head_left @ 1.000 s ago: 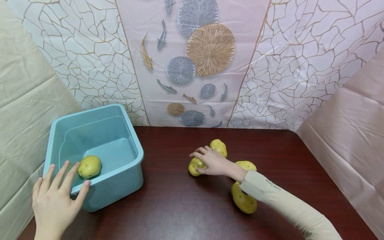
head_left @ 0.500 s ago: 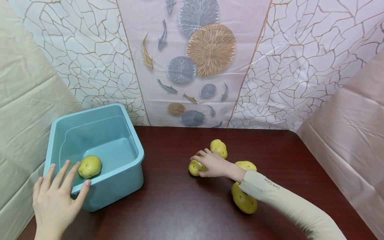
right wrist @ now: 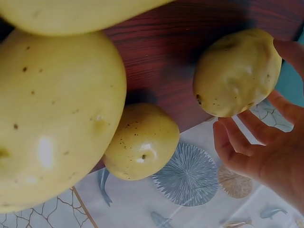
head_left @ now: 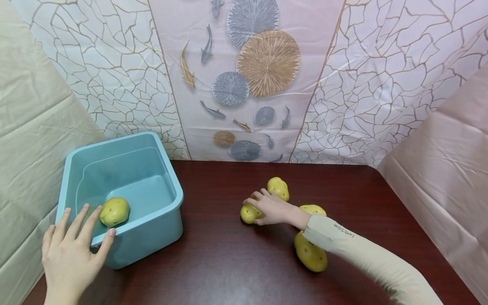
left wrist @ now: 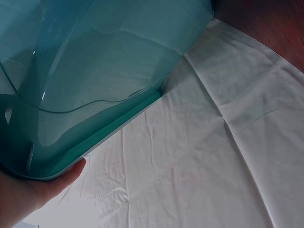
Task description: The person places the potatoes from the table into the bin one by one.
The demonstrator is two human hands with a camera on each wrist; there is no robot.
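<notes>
Evidently the potato (head_left: 249, 213) should handle easily; I judge it light to middling in weight, firm rather than soft and hardly fragile, though its smooth skin, with a faint sheen, might let a fingertip slide; the shallow dents that show in the right wrist view may give some purchase; its rounded form suggests a hold across the widest part, thumb on one flank and fingers on the other; it lies just below and right of centre in the head frame, on the table (head_left: 228, 262), and whether its underside is raised at all I cannot tell; the right hand (head_left: 272, 209) lies over it, forearm slanting in from the lower right, fingers bent round it and thumb against it, so the gap between them is about as wide as the potato; how hard it presses cannot be seen; the left hand (head_left: 72, 254) is well apart from the right, at the lower left, fingers straight and spread over the rim of the bin (head_left: 152, 237); it grips no potato, but one fingertip overlaps the edge of the bin potato (head_left: 114, 212) in the head frame, and I cannot tell whether they touch; the far potato (head_left: 278, 189) sits just beyond the right hand and may crowd its fingers
</notes>
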